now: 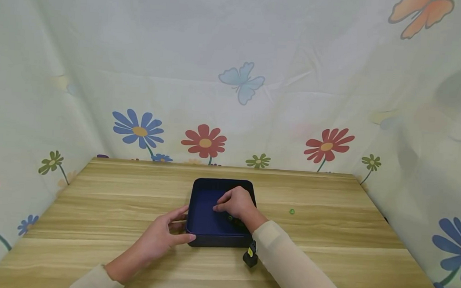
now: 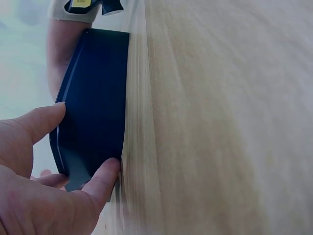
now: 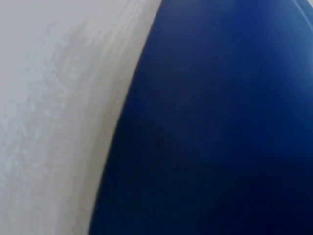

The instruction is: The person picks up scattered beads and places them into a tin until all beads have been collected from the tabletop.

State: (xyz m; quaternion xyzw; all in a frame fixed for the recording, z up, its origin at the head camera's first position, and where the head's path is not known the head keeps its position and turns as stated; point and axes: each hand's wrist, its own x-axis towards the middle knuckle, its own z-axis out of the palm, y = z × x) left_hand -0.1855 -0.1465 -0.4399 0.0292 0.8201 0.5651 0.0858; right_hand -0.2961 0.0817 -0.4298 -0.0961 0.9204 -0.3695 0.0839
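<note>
A shallow dark blue box (image 1: 206, 224) with an open top stands on the table. My left hand (image 1: 161, 234) holds its front left corner, thumb on the front wall and the other fingers along the left side. In the left wrist view, fingertips of the left hand (image 2: 44, 191) touch the dark wall of the box (image 2: 98, 98). Inside the box, my right hand (image 1: 236, 202) hangs over the floor with thumb and fingertips brought together; whatever may be between them is hidden. Small green pieces (image 1: 230, 218) show in the box below this hand, partly covered by it.
One small green piece (image 1: 292, 211) lies on the wooden table (image 1: 327, 238), right of the box. A black wrist camera (image 1: 250, 255) hangs at the right cuff by the box's front right corner. A flower-printed curtain (image 1: 178, 92) encloses the table's back and sides.
</note>
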